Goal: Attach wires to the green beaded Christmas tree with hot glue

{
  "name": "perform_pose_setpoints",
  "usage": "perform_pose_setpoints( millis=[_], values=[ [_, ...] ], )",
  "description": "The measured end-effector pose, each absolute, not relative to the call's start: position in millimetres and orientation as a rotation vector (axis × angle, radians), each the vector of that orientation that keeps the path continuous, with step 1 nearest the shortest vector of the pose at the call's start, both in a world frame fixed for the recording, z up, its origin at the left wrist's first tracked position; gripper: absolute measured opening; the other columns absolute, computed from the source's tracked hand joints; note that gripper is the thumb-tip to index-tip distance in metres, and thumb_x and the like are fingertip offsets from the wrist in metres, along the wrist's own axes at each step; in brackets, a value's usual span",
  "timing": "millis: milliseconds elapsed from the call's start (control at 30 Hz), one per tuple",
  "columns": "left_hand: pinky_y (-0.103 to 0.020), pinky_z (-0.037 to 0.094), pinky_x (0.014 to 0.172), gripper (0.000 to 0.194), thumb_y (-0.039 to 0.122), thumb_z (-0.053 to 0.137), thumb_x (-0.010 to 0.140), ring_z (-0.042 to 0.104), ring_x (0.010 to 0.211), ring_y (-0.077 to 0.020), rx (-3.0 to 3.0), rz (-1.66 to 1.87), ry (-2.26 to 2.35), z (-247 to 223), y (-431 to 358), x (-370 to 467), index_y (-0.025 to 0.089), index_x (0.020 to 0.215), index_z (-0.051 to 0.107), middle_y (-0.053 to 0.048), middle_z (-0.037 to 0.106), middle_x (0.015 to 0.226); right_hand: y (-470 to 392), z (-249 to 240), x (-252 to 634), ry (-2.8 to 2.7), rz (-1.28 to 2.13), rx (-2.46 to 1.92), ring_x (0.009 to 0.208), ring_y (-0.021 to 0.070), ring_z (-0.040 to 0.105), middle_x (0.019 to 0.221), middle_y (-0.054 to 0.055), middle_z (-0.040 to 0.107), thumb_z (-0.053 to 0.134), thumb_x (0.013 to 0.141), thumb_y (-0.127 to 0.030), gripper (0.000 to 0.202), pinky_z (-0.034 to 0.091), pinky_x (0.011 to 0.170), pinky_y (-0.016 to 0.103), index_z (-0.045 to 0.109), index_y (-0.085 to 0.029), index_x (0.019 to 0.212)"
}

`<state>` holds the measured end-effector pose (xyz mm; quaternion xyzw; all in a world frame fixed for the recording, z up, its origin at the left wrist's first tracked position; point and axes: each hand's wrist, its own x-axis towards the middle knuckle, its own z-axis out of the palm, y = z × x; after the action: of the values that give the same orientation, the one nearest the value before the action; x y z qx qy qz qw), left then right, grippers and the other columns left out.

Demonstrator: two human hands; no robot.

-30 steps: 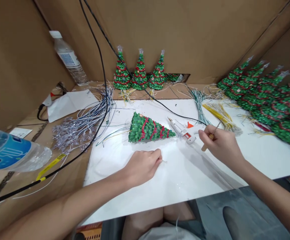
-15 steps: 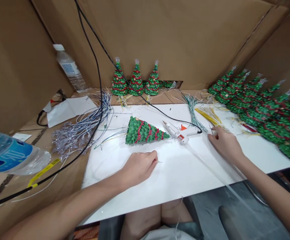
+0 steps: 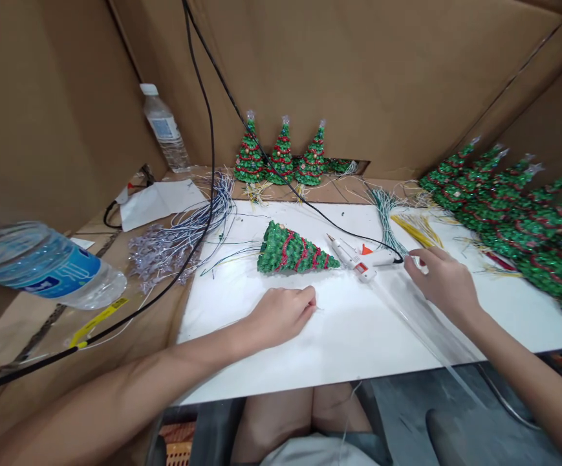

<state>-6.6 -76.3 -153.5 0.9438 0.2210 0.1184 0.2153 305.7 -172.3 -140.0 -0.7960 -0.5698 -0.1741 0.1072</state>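
My left hand [image 3: 283,314] rests over the white board [image 3: 358,353], fingers pinched on a thin pale wire whose tip pokes out past the fingertips. My right hand [image 3: 443,278] hovers at the right, thumb and finger pressed together near the back of a white glue gun [image 3: 356,259]; whatever is between them is too small to make out. A green Christmas tree ornament with red garlands [image 3: 297,251] lies on its side beyond my left hand, wires trailing left from its base. Its tip points toward the glue gun.
Finished trees [image 3: 281,155] stand at the back, with more trees [image 3: 518,200] along the right. Green wires [image 3: 385,217] and yellow wires [image 3: 414,231] lie behind my right hand. Star lights [image 3: 159,255] and a water bottle [image 3: 62,265] are left. A black cable [image 3: 210,168] hangs across.
The view has shifted, so the scene sits further right. My right hand has drawn slightly back from the wire bundles, fingers still pinched. My left hand keeps its pinch on the wire.
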Motion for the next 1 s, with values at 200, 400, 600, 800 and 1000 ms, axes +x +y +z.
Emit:
perform_pose_setpoints(
  millis=[200,400,600,800,1000],
  values=[
    [-0.023,0.04,0.057,0.018,0.026,0.039,0.095,0.061,0.062,-0.0146,2.519,0.515,0.557,-144,-82,-9,0.017,0.089,0.054,-0.001,0.066,0.073,-177,-124,220,-2.221,-0.263,-1.638,0.069,0.0117,0.064,0.091,0.004,0.069,0.049,0.092,-0.041,0.027,0.044,0.06,0.022,0.064,-0.019,0.1],
    [-0.019,0.037,0.053,0.014,0.023,0.044,0.094,0.053,0.052,-0.0095,2.478,0.602,0.501,-125,-83,-13,0.018,0.085,0.053,0.003,0.06,0.064,-167,-123,180,-2.35,-0.33,-1.231,0.047,0.0095,0.049,0.061,-0.002,0.057,0.048,0.094,-0.022,0.02,0.029,0.047,0.026,0.057,-0.018,0.076],
    [-0.019,0.037,0.053,0.015,0.023,0.044,0.095,0.055,0.056,-0.0097,2.425,0.619,0.466,-98,-68,-18,0.018,0.085,0.054,0.002,0.061,0.066,-148,-105,202,-2.258,-0.24,-1.143,0.046,0.0088,0.046,0.058,-0.003,0.054,0.05,0.092,-0.017,0.018,0.03,0.047,0.025,0.055,-0.019,0.075],
    [-0.02,0.041,0.059,0.017,0.023,0.042,0.095,0.058,0.062,-0.0108,2.582,0.758,0.554,-65,-43,-33,0.017,0.089,0.057,-0.001,0.065,0.073,-138,-66,232,-2.108,-0.181,-1.018,0.043,0.0087,0.047,0.053,-0.004,0.054,0.062,0.079,-0.009,0.018,0.034,0.042,0.024,0.054,-0.023,0.072],
    [-0.017,0.037,0.055,0.015,0.022,0.046,0.093,0.049,0.057,-0.0074,2.396,0.891,0.754,-47,-23,-42,0.016,0.085,0.058,0.003,0.055,0.066,-104,-57,225,-1.66,0.525,-0.804,0.041,0.01,0.043,0.053,-0.004,0.052,0.066,0.078,-0.049,0.027,0.034,0.038,0.024,0.055,-0.024,0.079]
  ],
)
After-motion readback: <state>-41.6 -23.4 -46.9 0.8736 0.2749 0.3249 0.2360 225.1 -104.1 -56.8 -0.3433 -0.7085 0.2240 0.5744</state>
